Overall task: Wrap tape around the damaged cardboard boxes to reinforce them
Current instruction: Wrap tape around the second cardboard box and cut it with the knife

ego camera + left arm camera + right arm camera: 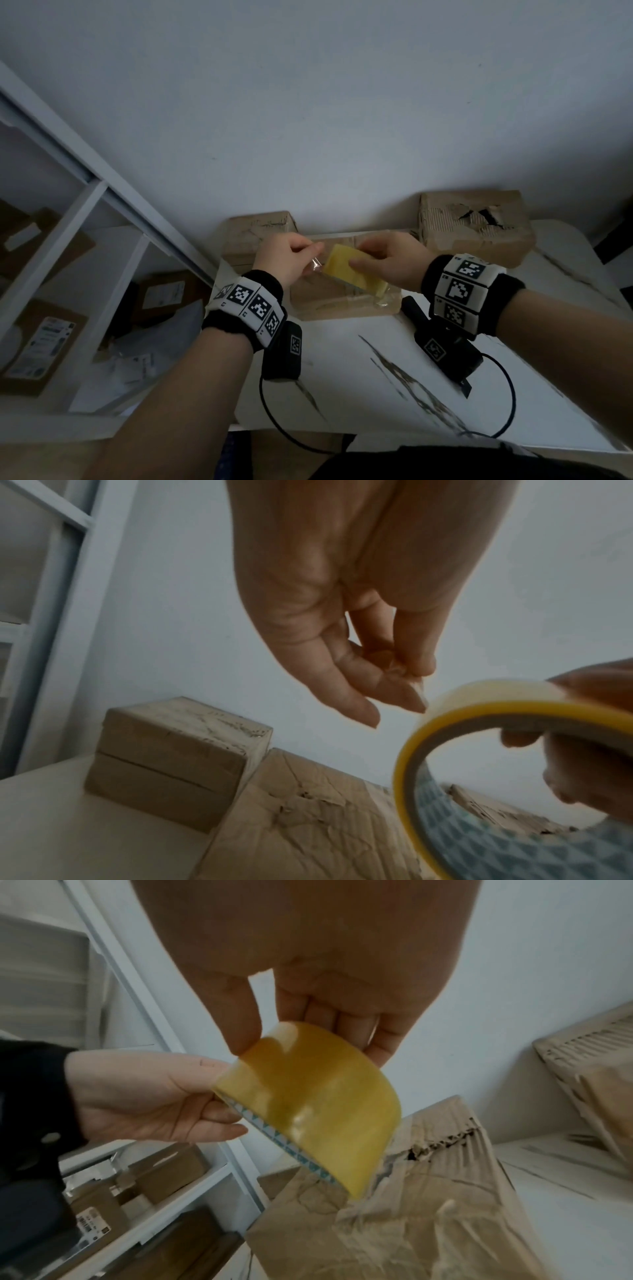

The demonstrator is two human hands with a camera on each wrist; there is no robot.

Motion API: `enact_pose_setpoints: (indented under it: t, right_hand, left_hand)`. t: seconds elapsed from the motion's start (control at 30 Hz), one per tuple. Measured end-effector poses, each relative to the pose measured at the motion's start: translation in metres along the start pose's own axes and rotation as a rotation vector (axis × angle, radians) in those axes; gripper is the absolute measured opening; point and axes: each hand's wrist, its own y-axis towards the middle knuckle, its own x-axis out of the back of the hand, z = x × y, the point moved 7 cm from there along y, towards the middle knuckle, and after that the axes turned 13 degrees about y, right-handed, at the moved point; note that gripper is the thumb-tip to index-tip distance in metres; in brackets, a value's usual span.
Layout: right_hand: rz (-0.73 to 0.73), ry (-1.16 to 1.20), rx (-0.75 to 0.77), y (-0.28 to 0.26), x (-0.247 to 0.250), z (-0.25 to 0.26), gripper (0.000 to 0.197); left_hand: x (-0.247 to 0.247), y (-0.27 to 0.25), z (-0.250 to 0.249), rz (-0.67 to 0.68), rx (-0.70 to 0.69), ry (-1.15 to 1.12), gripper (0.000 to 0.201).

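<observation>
Right hand (390, 263) gripped the roll of tape (354, 272) at the centre of the head view, thumb on the near side of the yellowish roll and fingers curled over its far side. Left hand (286, 262), just to the left of it, pinched the loose clear end of the tape (317, 263) between thumb and fingertips, right up against the roll.

From the left wrist view, that pinch showed plainly: thumb and fingers (346, 696) pressed together at the roll's yellow rim, the patterned inner core in the lower right corner.

Below both hands lay the crumpled cardboard box (342, 301) on the white, dark-streaked surface (376, 377), its top creased and torn. A second box (257, 228) stood behind it toward the left, against the wall. A third box (474, 228), its top ripped open with the corrugation exposed, sat in the right of the frame, apart from the other two.

White shelving (85, 219) filled the left side, with labelled parcels on it.
</observation>
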Motion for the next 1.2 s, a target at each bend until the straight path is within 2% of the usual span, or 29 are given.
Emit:
enact_pose_setpoints:
  t: [0.13,0.2,0.3,0.4,0.53,0.63,0.7,0.77,0.83,0.93,1.03,1.1,1.2]
  right_hand:
    - [-0.109,0.052,-0.04,0.006,0.011,0.002,0.033]
    - [-0.125,-0.056,-0.059,0.009,0.016,0.0,0.037]
    - [-0.13,-0.262,-0.143,0.007,0.022,-0.012,0.054]
    - [-0.085,-0.278,-0.227,0.005,0.022,-0.019,0.059]
    - [-0.031,-0.04,-0.261,0.004,0.019,-0.025,0.05]
    - [-0.114,0.163,-0.272,0.004,0.025,-0.025,0.043]
    - [-0.142,0.212,-0.275,0.007,0.025,-0.025,0.029]
    - [-0.135,0.16,-0.271,0.009,0.025,-0.026,0.02]
    - [-0.132,0.043,-0.256,0.008,0.025,-0.023,0.021]
    - [-0.183,-0.095,-0.214,0.004,0.031,-0.01,0.033]
    - [-0.218,-0.296,-0.251,-0.001,0.04,-0.009,0.044]
    - [-0.246,-0.416,-0.312,-0.006,0.042,-0.014,0.055]
    - [-0.278,-0.404,-0.377,-0.011,0.04,-0.022,0.059]
  left_hand:
    - [-0.001,0.0,0.004,-0.013,-0.004,0.041,0.022]
    - [0.001,-0.001,0.008,-0.027,0.038,-0.029,0.022]
    - [0.003,-0.002,0.014,0.012,0.092,-0.174,0.017]
    - [0.001,-0.002,0.019,0.028,0.103,-0.182,0.015]
    - [0.001,0.003,0.033,0.011,0.201,-0.278,0.019]
    - [0.006,0.007,0.046,-0.023,0.28,-0.369,0.021]
    - [0.004,0.009,0.051,-0.008,0.312,-0.394,0.019]
    - [0.001,0.011,0.055,0.016,0.321,-0.393,0.018]
    - [-0.002,0.012,0.057,0.027,0.289,-0.311,0.017]
    - [-0.004,0.015,0.06,0.014,0.239,-0.222,0.019]
    - [0.001,0.019,0.071,-0.006,0.268,-0.312,0.018]
    - [0.004,0.021,0.075,0.028,0.269,-0.355,0.018]
    - [0.004,0.024,0.081,0.06,0.278,-0.377,0.019]
